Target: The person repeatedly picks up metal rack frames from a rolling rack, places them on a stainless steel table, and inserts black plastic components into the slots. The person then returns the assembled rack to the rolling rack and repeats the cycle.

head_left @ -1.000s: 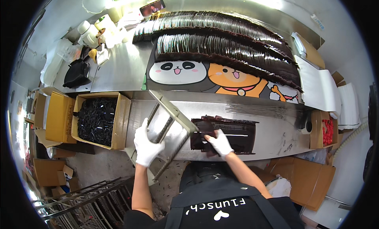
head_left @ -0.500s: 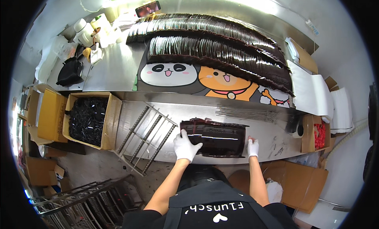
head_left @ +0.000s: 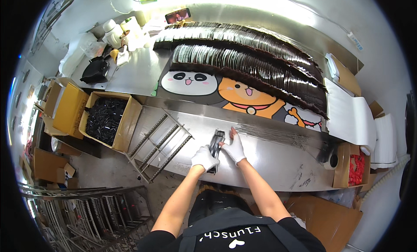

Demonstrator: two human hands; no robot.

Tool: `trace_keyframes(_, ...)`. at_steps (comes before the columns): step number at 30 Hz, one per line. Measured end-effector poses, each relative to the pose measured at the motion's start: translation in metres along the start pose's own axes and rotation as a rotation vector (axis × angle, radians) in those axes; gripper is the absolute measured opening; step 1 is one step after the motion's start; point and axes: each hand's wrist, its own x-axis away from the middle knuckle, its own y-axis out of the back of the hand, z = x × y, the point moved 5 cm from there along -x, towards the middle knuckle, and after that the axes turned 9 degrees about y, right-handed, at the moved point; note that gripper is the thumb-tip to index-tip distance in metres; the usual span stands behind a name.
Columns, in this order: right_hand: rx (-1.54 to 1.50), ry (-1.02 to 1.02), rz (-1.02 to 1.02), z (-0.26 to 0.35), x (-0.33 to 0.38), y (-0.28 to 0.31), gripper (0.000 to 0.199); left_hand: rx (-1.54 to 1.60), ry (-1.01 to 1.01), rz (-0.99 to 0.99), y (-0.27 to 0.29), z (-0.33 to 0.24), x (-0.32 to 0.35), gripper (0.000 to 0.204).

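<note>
A narrow stack of dark glossy strips stands between my hands on the lower steel bench, its long side pointing away from me. My left hand, in a white glove, is closed around the stack's near left side. On the other side is my right hand, also in a white glove with some bare fingertips. Its fingers are stretched out and apart, and the thumb touches the stack. Left of my hands, a metal rack frame lies tilted over the bench's front edge.
Long rows of dark glossy strips cover a cartoon-printed mat on the raised table. Thin metal rods lie right of my hands. A box of black pieces stands left, a box of red pieces right. More racks fill the lower left.
The dark strips, spread wide across the bench before, are now squeezed into a narrow stack. My right hand has come left to the stack; my left hand has closed on it. The view has shifted.
</note>
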Motion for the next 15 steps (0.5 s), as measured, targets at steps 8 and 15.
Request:
trace_keyframes(8,0.193,-0.103,0.562,0.027,-0.048,-0.038,0.044,0.038,-0.009,0.111,0.013,0.015,0.005,0.065)
trace_keyframes(15,-0.195,-0.206,0.314,0.087,-0.069,0.029,0.052,1.136,-0.113,0.346,0.157,0.017,-0.009,0.059)
